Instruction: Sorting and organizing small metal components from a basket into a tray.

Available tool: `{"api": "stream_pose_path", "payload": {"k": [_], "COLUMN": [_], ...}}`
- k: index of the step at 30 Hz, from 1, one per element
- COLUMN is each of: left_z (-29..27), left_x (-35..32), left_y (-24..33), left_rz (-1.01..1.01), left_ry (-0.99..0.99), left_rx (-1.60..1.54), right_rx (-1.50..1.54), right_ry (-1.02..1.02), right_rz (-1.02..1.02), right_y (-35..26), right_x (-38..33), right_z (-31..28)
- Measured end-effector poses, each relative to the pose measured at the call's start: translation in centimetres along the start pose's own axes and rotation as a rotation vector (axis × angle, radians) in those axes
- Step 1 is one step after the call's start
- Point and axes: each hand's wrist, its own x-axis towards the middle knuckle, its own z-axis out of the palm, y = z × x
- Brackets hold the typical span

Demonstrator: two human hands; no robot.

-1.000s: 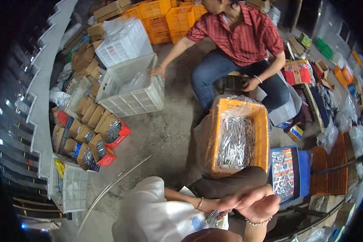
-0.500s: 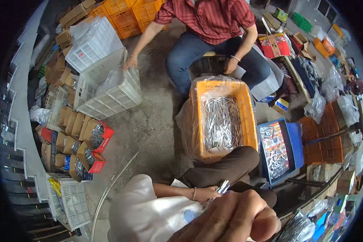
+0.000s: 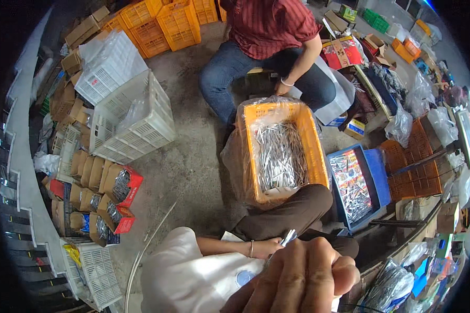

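Note:
My left hand [image 3: 267,248], with a thin bracelet at the wrist, is closed around a small bunch of slim silvery metal pieces [image 3: 289,237] near my dark trouser leg. Large and close in front, my right hand [image 3: 300,274] has its fingers bent and pressed together. Whatever it may hold is hidden, and it covers part of my left hand's surroundings. Beyond my knee stands an orange crate [image 3: 322,156] lined with clear plastic, heaped with similar slim metal pieces [image 3: 279,154].
A person in a red striped shirt [image 3: 269,31] sits opposite. To the right is a blue tray [image 3: 344,208] with metal pieces on printed packaging. A white crate [image 3: 141,141] and open cartons of metal parts [image 3: 121,185] stand left, by a pale flexible strip [image 3: 146,242] on the floor.
The co-worker's hand has left the white crate's rim, and that arm is out of sight. My view has shifted slightly. My left hand keeps its bunch; my right hand stays close in front.

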Motion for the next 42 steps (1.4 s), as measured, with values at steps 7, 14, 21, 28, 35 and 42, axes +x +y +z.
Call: {"api": "stream_pose_path", "payload": {"k": [7, 14, 21, 28, 35, 42], "left_z": [0.1, -2.7, -2.9, -3.5, -3.1, -2.9], "left_x": [1.3, 1.2, 3.5, 4.7, 6.5, 7.1], "left_y": [2.4, 2.7, 1.2, 1.9, 2.5, 1.9], "left_rz": [-0.065, -0.142, -0.353, -0.496, -0.547, -0.579], "left_ry": [-0.057, 0.093, -0.005, -0.025, -0.013, -0.034], "left_rx": [0.062, 0.078, 0.291, 0.342, 0.389, 0.407], "right_rx": [-0.085, -0.082, -0.297, -0.431, -0.495, -0.648], "right_ry": [0.008, 0.511, 0.344, 0.434, 0.457, 0.551], "right_rz": [-0.168, -0.048, -0.257, -0.376, -0.415, -0.419], "right_y": [-2.3, -7.0, -5.8, -8.0, -9.8, -10.2], "right_x": [-0.1, -3.2, -5.5, -8.5, -11.0, -14.2], "right_z": [-0.4, -1.9, -4.9, -4.4, -3.0, -0.6]}}
